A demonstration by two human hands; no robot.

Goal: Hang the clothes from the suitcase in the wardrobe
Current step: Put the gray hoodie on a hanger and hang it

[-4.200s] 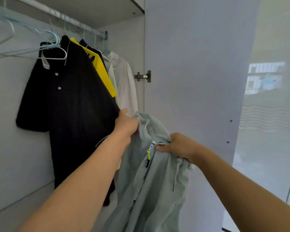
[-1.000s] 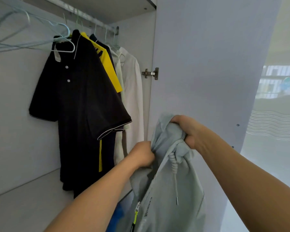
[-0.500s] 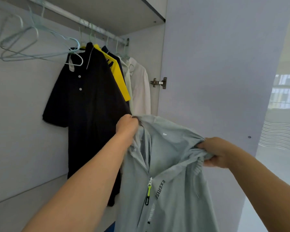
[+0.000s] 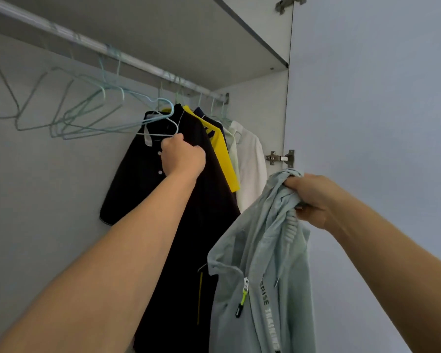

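My left hand (image 4: 182, 156) is raised in front of the black shirt (image 4: 189, 200), fingers curled round the lower wire of a pale blue hanger (image 4: 161, 128); that hanger hooks over the rail (image 4: 87, 44) at the end of a bunch of bare hangers (image 4: 69, 115) fanned out to the left. My right hand (image 4: 309, 197) grips the grey jacket (image 4: 262, 276) by a bunched handful of fabric near its top; the jacket hangs free below my fist, just in front of the open door (image 4: 367, 98), its zip pull (image 4: 242, 299) yellow-green and lettering running down beside the zip. The jacket is not yet on a hanger. On the rail, right of the black shirt, hang a yellow shirt (image 4: 222, 151), a dark one mostly hidden, and a white shirt (image 4: 252, 169) nearest the side wall; a hinge (image 4: 280, 157) sits on the wall just above my right hand; a shelf (image 4: 214, 42) runs above the rail.
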